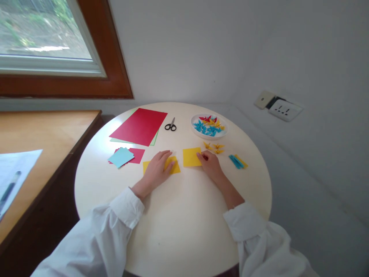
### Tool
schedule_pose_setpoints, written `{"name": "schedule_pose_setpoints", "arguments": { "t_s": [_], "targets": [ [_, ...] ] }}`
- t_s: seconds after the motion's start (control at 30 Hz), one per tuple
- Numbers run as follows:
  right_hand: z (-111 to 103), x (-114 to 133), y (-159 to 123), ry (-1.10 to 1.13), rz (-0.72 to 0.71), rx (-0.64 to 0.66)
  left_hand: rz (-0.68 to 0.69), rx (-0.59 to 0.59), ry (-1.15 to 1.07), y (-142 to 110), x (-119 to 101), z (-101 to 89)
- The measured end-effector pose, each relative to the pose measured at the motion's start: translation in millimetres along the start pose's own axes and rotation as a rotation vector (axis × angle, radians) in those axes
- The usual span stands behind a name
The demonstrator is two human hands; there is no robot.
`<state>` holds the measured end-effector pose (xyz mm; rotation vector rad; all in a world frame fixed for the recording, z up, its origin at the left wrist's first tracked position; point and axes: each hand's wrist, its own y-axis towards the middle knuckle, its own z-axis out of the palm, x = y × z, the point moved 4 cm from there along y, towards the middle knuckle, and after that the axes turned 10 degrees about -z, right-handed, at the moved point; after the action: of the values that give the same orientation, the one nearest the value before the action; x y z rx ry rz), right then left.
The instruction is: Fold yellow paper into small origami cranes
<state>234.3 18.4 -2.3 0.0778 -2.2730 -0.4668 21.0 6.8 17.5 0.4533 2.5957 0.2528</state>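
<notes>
My left hand (158,168) lies with fingers stretched out over yellow paper (175,167), parts of which show on both sides of the hand. A separate yellow paper square (191,157) is pinched at its right edge by my right hand (211,164). Just beyond that hand stand several small folded yellow paper cranes (218,146). To its right lie narrow folded blue strips (236,162) with a bit of yellow paper beside them.
A white dish (198,134) holds red, yellow and blue folded cranes. Scissors (171,126) lie near large red sheets (141,126). Light blue squares (121,157) overlap red paper (138,156) at left. A wooden desk (57,127) stands beside the round white table (178,238).
</notes>
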Motion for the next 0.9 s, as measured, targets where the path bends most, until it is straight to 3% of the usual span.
{"name": "schedule_pose_setpoints", "arguments": {
  "t_s": [0.13, 0.27, 0.77, 0.9],
  "targets": [
    [-0.3, 0.4, -0.2, 0.024, -0.007, -0.02, 0.019, 0.068, 0.165, -6.4, 6.0, 5.9],
    [0.6, 0.4, -1.0, 0.043, -0.007, -0.04, -0.029, 0.166, 0.169, -11.9, 12.1, 11.4],
    [1.5, -6.2, 2.1, 0.109, -0.05, -0.113, -0.121, 0.127, 0.064, -14.7, 3.3, -3.9],
    [1.3, -6.5, 3.0, 0.126, -0.062, -0.12, -0.115, 0.069, 0.088, -13.8, 3.7, -7.6]
  ]
}}
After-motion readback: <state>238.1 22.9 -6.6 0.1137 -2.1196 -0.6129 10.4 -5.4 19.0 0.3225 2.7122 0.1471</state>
